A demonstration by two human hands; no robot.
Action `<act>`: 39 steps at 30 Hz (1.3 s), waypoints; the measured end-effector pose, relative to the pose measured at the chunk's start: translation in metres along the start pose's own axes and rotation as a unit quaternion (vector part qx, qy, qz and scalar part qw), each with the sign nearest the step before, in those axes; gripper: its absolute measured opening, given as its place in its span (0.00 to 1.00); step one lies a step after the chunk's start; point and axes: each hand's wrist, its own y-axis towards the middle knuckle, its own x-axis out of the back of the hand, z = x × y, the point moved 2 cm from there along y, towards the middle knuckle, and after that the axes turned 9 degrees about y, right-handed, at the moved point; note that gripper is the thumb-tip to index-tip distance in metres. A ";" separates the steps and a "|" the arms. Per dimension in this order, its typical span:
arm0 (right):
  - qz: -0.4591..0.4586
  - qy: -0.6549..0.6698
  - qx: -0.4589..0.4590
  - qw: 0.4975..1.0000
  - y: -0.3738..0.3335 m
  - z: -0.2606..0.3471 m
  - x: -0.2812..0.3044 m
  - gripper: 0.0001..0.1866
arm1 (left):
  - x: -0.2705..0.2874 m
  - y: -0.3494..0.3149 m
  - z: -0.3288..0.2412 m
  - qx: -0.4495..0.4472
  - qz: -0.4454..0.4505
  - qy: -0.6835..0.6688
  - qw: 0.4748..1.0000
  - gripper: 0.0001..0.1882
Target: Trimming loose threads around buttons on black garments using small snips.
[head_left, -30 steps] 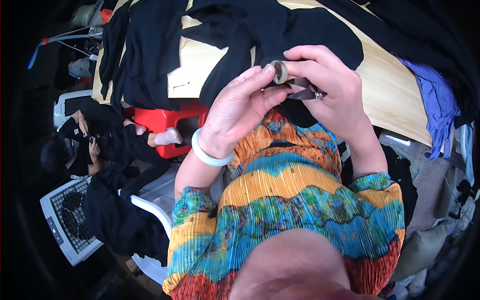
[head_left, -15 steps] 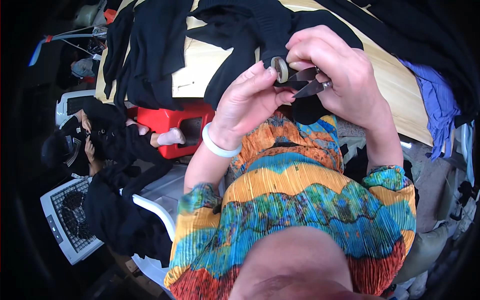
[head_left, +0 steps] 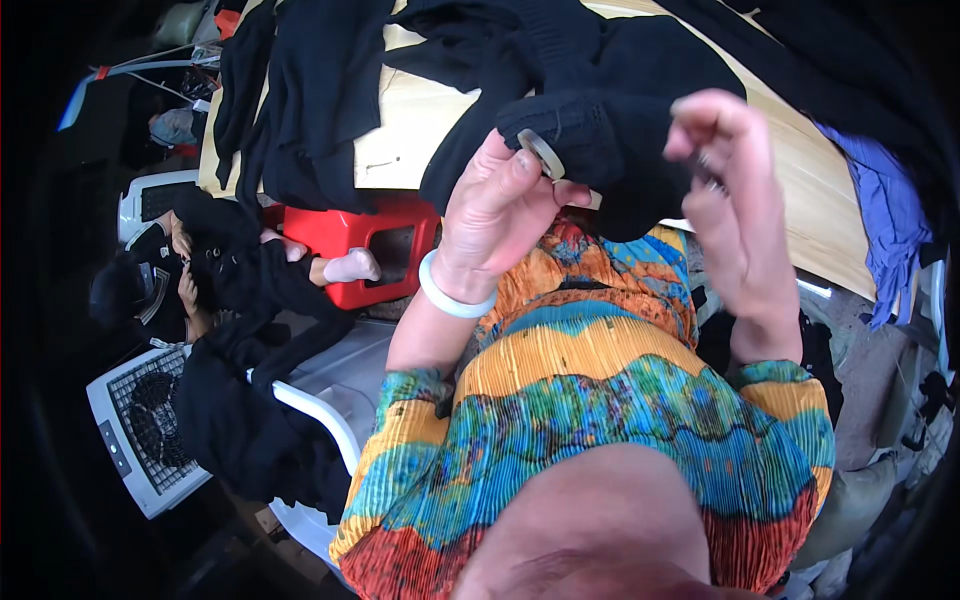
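Observation:
In my left hand (head_left: 490, 205), thumb and fingers close on a small pale ring (head_left: 541, 155) that looks like a narrow roll of tape. The same fingers also hold the edge of a black knit garment (head_left: 640, 150), which hangs over the table's near side. My right hand (head_left: 735, 190) is raised to the right of the garment, apart from it and smeared by motion. A bit of dark metal from the snips (head_left: 710, 176) shows within its curled fingers; the blades are hidden or blurred.
More black knit pieces (head_left: 320, 100) lie across the pale wooden table (head_left: 410, 140). Purple cloth (head_left: 870, 200) drapes over its right end. At left are a red stool (head_left: 350, 230), a translucent plastic chair (head_left: 320, 410), a grey fan unit (head_left: 140, 430) and another person handling black cloth (head_left: 250, 260).
My right hand has pulled away to the right from the ring, taking the snips with it. My left hand keeps the ring, which has tilted, and more of the black garment shows behind it.

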 end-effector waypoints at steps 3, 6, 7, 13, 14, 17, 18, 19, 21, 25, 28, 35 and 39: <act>0.019 -0.007 -0.021 1.000 -0.011 0.008 -0.017 0.16 | -0.003 -0.001 -0.001 -0.014 -0.017 0.030 0.999 0.18; 0.022 -0.007 -0.005 1.000 -0.013 0.007 -0.024 0.16 | -0.006 -0.001 -0.003 -0.030 -0.020 0.054 0.998 0.18; 0.018 -0.008 -0.016 1.000 -0.013 0.008 -0.024 0.15 | -0.006 -0.002 -0.004 -0.037 -0.009 0.064 0.997 0.18; 0.011 -0.015 -0.036 0.999 -0.012 0.007 -0.026 0.11 | -0.011 -0.002 -0.003 -0.094 -0.021 0.095 0.991 0.18; 0.011 -0.014 -0.036 0.999 -0.012 0.007 -0.026 0.11 | -0.011 -0.002 -0.003 -0.094 -0.022 0.095 0.991 0.18; 0.015 -0.029 -0.016 0.999 -0.012 0.007 -0.026 0.11 | -0.012 -0.004 -0.005 -0.106 -0.024 0.109 0.988 0.17; 0.015 -0.031 -0.013 0.999 -0.011 0.007 -0.027 0.11 | -0.011 -0.004 -0.005 -0.107 -0.021 0.111 0.988 0.17; 0.016 -0.032 -0.010 0.999 -0.011 0.007 -0.027 0.11 | -0.011 -0.006 -0.006 -0.109 -0.019 0.113 0.987 0.16; 0.009 -0.037 0.000 0.999 -0.009 0.006 -0.028 0.11 | -0.010 -0.004 -0.005 -0.104 -0.015 0.112 0.988 0.16; 0.002 -0.048 0.027 0.998 -0.008 0.006 -0.028 0.12 | -0.010 -0.005 -0.003 -0.104 -0.018 0.112 0.988 0.16; -0.001 -0.045 0.034 0.998 -0.008 0.004 -0.029 0.11 | -0.010 -0.004 -0.002 -0.104 -0.027 0.117 0.987 0.16; 0.010 -0.043 0.021 0.999 -0.006 0.002 -0.030 0.10 | -0.008 -0.004 -0.001 -0.100 -0.030 0.124 0.987 0.16; -0.015 -0.035 0.039 0.999 -0.004 -0.001 -0.035 0.07 | -0.001 -0.005 0.000 -0.097 -0.026 0.130 0.986 0.15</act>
